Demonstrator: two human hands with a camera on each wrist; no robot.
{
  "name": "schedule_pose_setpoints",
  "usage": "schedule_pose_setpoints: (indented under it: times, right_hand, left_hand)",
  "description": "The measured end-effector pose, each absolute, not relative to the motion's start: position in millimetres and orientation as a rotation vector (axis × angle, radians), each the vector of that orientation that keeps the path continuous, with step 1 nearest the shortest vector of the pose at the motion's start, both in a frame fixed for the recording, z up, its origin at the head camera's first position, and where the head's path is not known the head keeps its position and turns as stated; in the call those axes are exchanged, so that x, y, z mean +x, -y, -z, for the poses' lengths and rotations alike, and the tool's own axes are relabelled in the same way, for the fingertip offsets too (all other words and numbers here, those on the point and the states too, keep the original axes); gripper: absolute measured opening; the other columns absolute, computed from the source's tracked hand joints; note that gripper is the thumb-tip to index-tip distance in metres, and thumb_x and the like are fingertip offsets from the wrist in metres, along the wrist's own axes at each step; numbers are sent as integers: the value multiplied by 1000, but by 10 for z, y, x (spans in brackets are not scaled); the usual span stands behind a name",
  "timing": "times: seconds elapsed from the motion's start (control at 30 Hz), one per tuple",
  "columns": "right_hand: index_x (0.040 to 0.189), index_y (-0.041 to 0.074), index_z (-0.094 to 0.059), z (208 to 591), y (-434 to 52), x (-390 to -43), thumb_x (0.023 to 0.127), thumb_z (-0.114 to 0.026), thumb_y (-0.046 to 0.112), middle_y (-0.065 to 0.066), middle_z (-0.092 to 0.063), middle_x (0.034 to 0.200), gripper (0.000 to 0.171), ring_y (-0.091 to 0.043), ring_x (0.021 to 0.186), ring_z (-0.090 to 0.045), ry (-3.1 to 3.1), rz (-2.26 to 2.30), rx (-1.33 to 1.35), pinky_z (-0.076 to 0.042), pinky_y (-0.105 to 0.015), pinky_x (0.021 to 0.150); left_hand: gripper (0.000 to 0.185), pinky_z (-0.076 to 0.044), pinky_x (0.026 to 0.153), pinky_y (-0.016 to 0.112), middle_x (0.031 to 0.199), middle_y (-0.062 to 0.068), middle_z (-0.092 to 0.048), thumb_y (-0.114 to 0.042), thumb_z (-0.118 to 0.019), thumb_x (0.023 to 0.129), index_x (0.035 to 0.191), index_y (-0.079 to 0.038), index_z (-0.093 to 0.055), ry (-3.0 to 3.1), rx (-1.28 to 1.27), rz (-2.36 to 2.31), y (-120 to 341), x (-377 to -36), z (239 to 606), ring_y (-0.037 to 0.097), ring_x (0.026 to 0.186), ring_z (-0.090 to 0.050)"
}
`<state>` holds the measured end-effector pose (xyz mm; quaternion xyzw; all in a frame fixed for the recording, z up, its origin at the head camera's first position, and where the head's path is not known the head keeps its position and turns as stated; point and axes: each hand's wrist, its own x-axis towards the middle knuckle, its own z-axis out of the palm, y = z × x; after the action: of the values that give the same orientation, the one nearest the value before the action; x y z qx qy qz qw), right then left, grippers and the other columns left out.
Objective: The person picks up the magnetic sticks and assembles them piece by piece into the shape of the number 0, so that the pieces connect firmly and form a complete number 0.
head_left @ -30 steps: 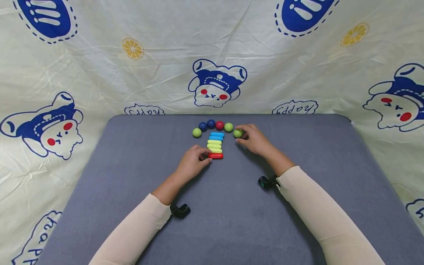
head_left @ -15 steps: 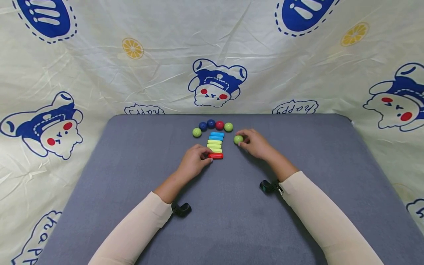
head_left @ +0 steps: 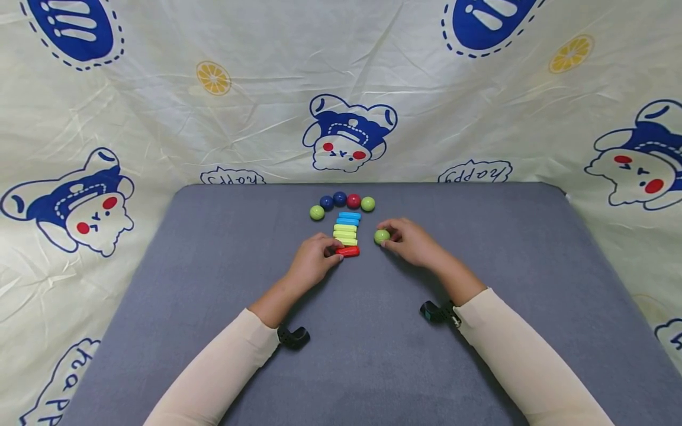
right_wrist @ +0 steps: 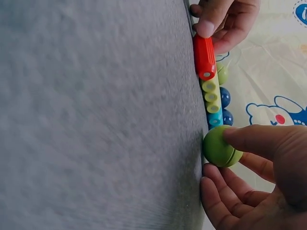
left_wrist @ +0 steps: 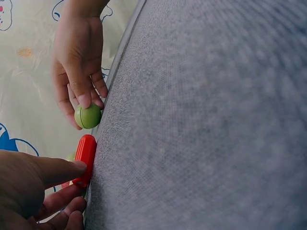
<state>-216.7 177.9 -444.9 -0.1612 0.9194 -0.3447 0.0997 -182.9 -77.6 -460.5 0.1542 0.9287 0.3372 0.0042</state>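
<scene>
The green ball is to the right of the row of sticks, apart from it, low by the gray tabletop. I can't tell if it touches the cloth. The right hand has its grip small, with the thumb on one side of the ball and fingers on the other. A ball is round and looks smooth, so if the thumb lets go unevenly, it could roll off, maybe into the sticks.

The red stick lies at the near end of the row, a little crooked. The left hand pinches its left end, so that grip is small too. Holding just one end could let the other end swing, and it might bump the yellow sticks next to it. They lie so close together that one push could shove them all, even the two blue sticks past them.

Farther back, five more balls make a curve: a left green ball, two dark blue balls, a red ball and a right green ball. Nothing I see holds them, so a knock could send some rolling.
</scene>
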Motion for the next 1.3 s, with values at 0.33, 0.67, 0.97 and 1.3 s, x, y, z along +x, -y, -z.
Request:
schedule_pose_setpoints:
  times: [0.33,0.67,0.97,1.3]
  right_hand:
    - [131,4,-63,4447,-1749,-2010,97,-68,15,-18,-61,124,35,-31,105,-63,-2678,1042,-507,-53,-45,87]
    - [131,8,-64,4455,-1724,-1894,97,-68,17,-14,-61,121,35,-26,104,-62,-2649,1055,-502,-53,-44,90]
    - [130,7,-64,4459,-1696,-1818,97,-68,19,-13,-63,121,35,-24,103,-62,-2631,1076,-490,-54,-43,90]
    - [124,8,-67,4480,-1666,-1761,95,-72,24,-10,-66,114,34,-21,98,-63,-2619,1112,-455,-52,-37,85]
  left_hand:
    - [18,-51,75,31,97,7,-71,-13,-77,90,108,-10,-78,-2907,508,-1077,806,-1791,4601,18,83,-61]
    - [18,-50,75,30,102,6,-72,-15,-75,92,109,-11,-78,-2875,477,-1115,837,-1734,4589,17,83,-60]
    - [20,-51,75,30,105,6,-72,-17,-73,94,113,-12,-78,-2845,482,-1154,830,-1687,4599,17,86,-62]
    - [19,-51,76,29,105,5,-72,-19,-75,92,111,-14,-78,-2817,477,-1185,810,-1634,4582,15,85,-61]
